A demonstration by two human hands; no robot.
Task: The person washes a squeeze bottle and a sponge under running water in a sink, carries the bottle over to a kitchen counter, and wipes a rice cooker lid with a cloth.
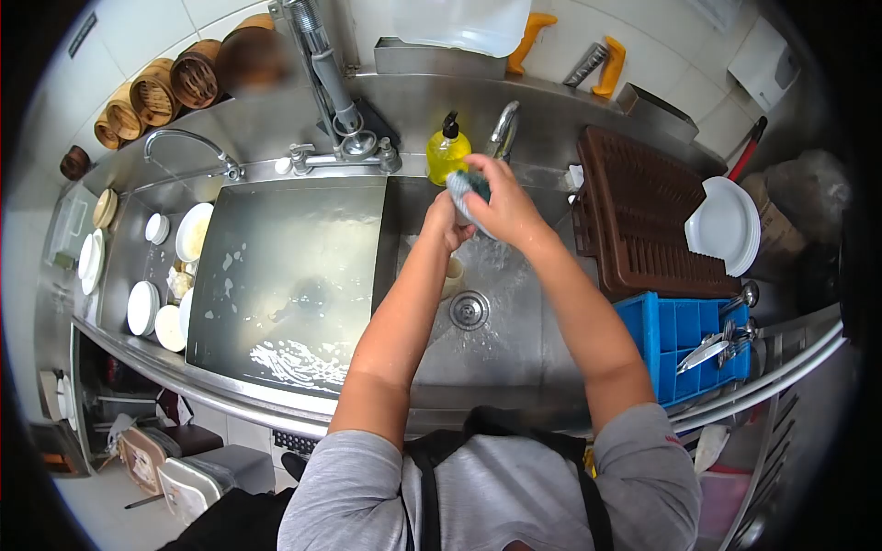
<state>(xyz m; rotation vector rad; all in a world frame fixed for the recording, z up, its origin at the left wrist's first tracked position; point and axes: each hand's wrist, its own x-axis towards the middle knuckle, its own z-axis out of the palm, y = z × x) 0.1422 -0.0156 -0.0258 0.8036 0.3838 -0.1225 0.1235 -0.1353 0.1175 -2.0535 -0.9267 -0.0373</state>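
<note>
Both hands meet over the right sink basin (514,354), near the faucet (503,129) and a yellow soap bottle (446,154). My left hand (447,223) is closed around the lower left side of a small pale dish (467,200). Pressed against that dish from the right, my right hand (501,204) has bent fingers around a dark green scrubber (479,186). The exact shape of the dish is partly hidden by the fingers. Below the hands, a small cream cup (453,275) lies in the basin beside the drain (469,310).
Left of the basin is a water-filled sink (294,266). White dishes (143,308) stand at the far left. To the right are a brown rack (643,216), white plates (726,225) and a blue cutlery holder (675,344). Bamboo steamers (154,92) line the back ledge.
</note>
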